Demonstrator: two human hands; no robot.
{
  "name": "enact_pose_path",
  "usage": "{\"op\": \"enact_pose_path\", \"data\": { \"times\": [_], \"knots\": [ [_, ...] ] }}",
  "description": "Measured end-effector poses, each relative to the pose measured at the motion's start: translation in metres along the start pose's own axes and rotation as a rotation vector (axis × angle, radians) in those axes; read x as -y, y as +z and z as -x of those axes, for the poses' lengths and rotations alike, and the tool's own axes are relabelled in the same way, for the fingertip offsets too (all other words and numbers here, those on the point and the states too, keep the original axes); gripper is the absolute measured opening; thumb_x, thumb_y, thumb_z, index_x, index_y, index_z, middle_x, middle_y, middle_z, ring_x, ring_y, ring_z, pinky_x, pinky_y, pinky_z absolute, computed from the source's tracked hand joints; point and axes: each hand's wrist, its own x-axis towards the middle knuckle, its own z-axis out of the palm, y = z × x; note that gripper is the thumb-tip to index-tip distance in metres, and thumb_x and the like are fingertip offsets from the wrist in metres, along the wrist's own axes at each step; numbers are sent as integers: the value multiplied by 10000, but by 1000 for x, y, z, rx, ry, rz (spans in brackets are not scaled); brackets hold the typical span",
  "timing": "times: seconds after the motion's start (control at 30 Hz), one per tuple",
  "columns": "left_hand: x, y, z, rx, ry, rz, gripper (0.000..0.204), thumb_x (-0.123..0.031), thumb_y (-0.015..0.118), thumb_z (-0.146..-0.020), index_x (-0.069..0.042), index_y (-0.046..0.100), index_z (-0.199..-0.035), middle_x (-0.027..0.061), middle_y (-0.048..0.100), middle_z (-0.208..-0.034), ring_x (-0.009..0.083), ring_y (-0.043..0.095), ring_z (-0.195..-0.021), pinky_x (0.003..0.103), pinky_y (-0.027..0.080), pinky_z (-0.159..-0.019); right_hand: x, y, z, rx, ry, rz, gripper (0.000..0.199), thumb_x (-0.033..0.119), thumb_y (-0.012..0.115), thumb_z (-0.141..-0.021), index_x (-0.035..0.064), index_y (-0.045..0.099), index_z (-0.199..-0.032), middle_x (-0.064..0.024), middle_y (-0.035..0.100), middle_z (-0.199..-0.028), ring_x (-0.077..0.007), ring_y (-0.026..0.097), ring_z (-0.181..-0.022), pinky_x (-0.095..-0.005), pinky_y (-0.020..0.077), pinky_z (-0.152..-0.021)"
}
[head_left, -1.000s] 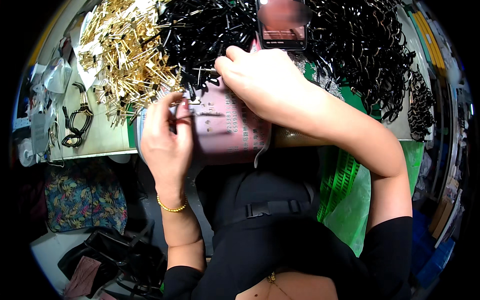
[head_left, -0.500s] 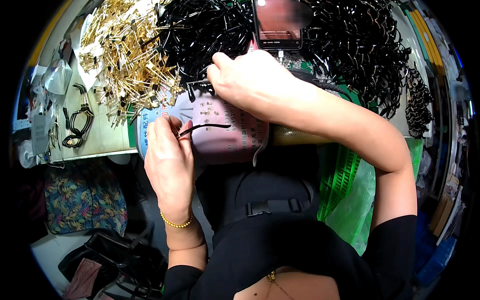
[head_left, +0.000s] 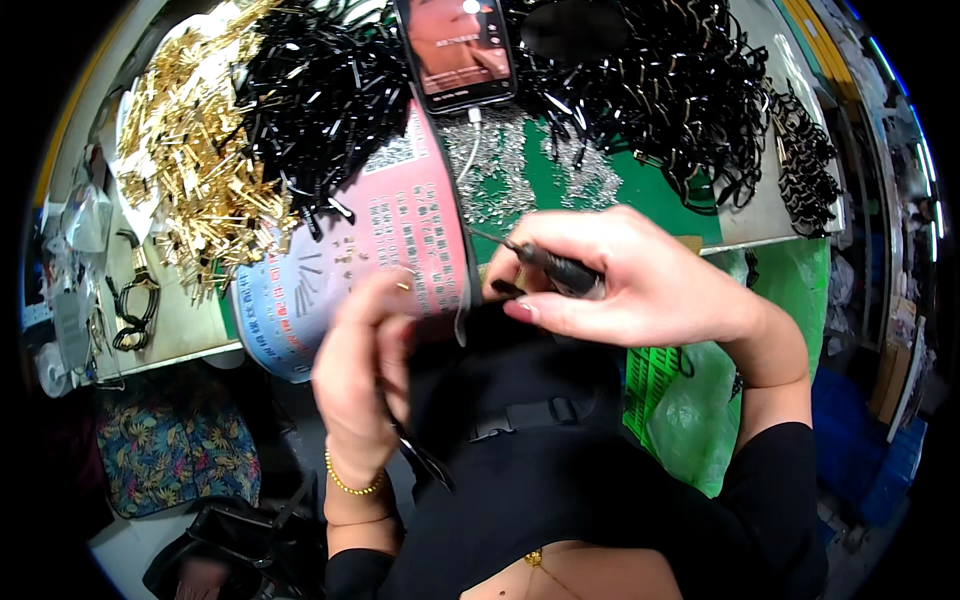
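Observation:
My right hand is closed around a black-handled screwdriver. Its thin shaft points up and left over the printed sheet's edge. A small black piece shows under my right fingers; its kind is unclear. My left hand, smeared by motion, has its fingers bent together, and a thin black strap hangs from it over my lap. At its fingertips sits a tiny gold piece. Beneath lies a pink and blue printed sheet, with small gold parts and a few dark thin strips on it.
Gold clips are heaped far left, beside a heap of black straps. A phone stands behind small silver screws on a green mat. Looped black straps lie far right. A green crate stands below the table edge.
My right hand has drawn back from the black heap to the right, uncovering the screws and mat. My left hand has dropped lower, its strap now hanging toward my lap. The view has shifted.

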Motion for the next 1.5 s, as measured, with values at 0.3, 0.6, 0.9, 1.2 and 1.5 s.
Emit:
{"op": "enact_pose_path", "data": {
  "times": [0.3,0.6,0.9,1.2,1.5],
  "knots": [
    [-13,37,-11,320,231,57,294,48,715,-806,-13,677,-1090,94,616,-787,268,570,-673,372,459,-650,-24,5,48,-63,136,-158,274,55,699,-909,21,713,-1181,-43,726,-939,-78,555,-703,-252,472,-681],
    [-11,33,-13,377,383,-153,346,-37,703,-779,-54,701,-1124,53,495,-743,238,503,-671,361,420,-625,-24,-3,51,13,114,152,222,132,674,-906,21,702,-1096,-107,720,-897,-247,655,-723,-350,509,-636],
    [-13,43,-11,460,526,-222,289,-85,638,-792,-47,674,-1076,53,509,-753,229,525,-693,355,453,-641,-14,-4,57,76,111,340,414,433,581,-998,39,654,-1102,-166,723,-953,-359,695,-896,-446,548,-738],
    [-14,51,-4,307,-210,343,225,-151,469,-1092,17,582,-1190,126,751,-1049,65,590,-709,209,458,-650,-37,-12,66,-101,217,920,354,137,618,-945,169,569,-1294,-122,520,-930,-257,657,-740,-356,510,-531],
    [-20,63,-17,306,-423,602,243,-152,464,-1093,31,550,-1228,187,681,-1252,38,521,-607,194,490,-592,-44,-13,61,-91,182,919,426,123,616,-918,200,581,-1335,-164,529,-915,-272,651,-632,-368,500,-486]
  ]
}}
